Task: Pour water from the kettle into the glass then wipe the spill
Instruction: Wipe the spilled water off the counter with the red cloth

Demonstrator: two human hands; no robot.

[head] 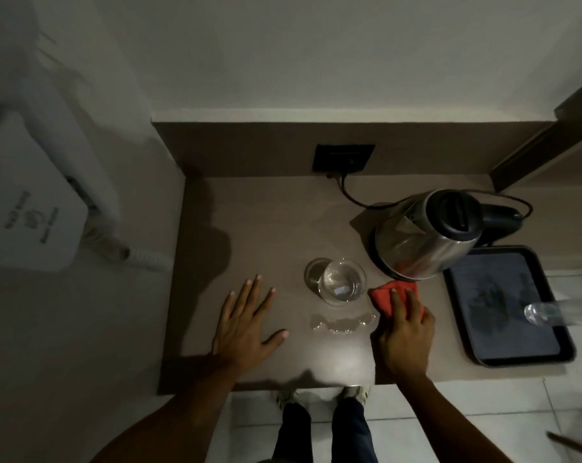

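Note:
A steel kettle point(426, 235) with a black lid and handle stands upright on the brown counter point(266, 225) at the right. A clear glass point(341, 282) holding water sits in front of it, to its left. A thin spill of water point(341, 324) lies on the counter just in front of the glass. My right hand point(406, 332) presses on a red cloth point(388, 295), right of the spill and close to the kettle's base. My left hand point(246, 325) lies flat on the counter with its fingers spread, left of the spill, holding nothing.
A black tray point(563, 345) lies at the right with a clear plastic bottle point(547, 312) across it. The kettle's cord point(349, 195) runs to a black wall socket point(343, 158). A white wall-mounted device point(29, 202) hangs at the left. The counter's front edge is near my feet.

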